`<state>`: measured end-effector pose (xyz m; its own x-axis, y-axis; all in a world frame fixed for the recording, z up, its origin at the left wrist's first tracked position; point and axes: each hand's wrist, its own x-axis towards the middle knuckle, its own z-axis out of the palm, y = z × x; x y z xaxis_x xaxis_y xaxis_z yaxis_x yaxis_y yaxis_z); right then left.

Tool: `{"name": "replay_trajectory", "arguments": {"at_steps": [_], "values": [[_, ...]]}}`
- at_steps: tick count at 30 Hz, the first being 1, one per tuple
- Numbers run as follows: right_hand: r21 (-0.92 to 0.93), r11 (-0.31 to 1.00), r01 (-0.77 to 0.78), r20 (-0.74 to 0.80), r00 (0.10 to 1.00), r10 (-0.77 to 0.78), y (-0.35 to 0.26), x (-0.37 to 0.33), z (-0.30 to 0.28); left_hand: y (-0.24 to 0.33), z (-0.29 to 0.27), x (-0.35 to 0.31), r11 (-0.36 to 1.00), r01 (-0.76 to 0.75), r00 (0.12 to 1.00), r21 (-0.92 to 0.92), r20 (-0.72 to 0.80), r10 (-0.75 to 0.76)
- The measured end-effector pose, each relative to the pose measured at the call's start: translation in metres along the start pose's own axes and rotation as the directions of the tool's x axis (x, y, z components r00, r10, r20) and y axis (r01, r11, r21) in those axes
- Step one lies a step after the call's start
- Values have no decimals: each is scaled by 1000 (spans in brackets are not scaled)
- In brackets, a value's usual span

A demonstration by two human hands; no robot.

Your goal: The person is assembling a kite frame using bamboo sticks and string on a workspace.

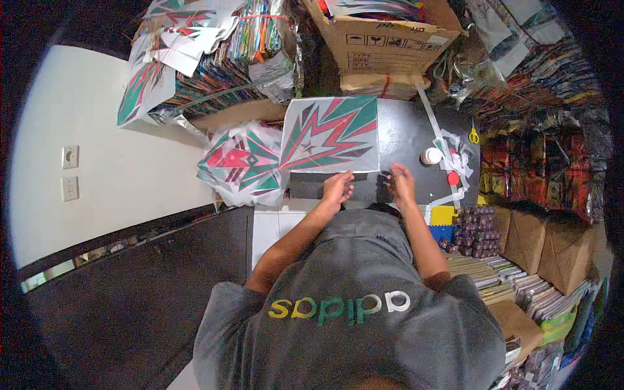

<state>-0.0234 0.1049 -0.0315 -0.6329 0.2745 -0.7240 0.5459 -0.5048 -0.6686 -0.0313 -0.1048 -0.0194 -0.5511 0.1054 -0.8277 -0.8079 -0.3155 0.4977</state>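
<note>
Black tabletop [402,122] bears patterned sheet [338,133] — left hand [336,188], right hand [403,185] nearby, fingers loosely spread.

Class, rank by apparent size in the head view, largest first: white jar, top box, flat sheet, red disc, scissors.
1. Top box
2. Flat sheet
3. White jar
4. Red disc, scissors: look alike

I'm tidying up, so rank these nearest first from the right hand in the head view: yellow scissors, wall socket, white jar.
1. White jar: just right of the right hand.
2. Yellow scissors: farther right, beyond it.
3. Wall socket: far left.
</note>
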Motion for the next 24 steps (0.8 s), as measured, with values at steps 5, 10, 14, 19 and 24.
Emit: {"name": "replay_trajectory", "arguments": {"at_steps": [5,10,14,19,24], "values": [[-105,993,61,-39,997,-65,7,-3,-5,10,-16,3,999,19,998,51,64,-22],[-55,986,155,-74,984,-159,12,-26,22,-10,-28,20,994,68,977,86,199,-84],[76,958,278,-14,961,-277,29,-33,24,-41,-37,43,972,173,909,162,353,-220],[140,944,300,-121,951,-284,44,-45,12,-32,-42,37,907,313,801,280,436,-411],[-321,890,324,-38,935,-354,59,-53,11,12,-41,1,920,-39,839,390,512,-182]]}}
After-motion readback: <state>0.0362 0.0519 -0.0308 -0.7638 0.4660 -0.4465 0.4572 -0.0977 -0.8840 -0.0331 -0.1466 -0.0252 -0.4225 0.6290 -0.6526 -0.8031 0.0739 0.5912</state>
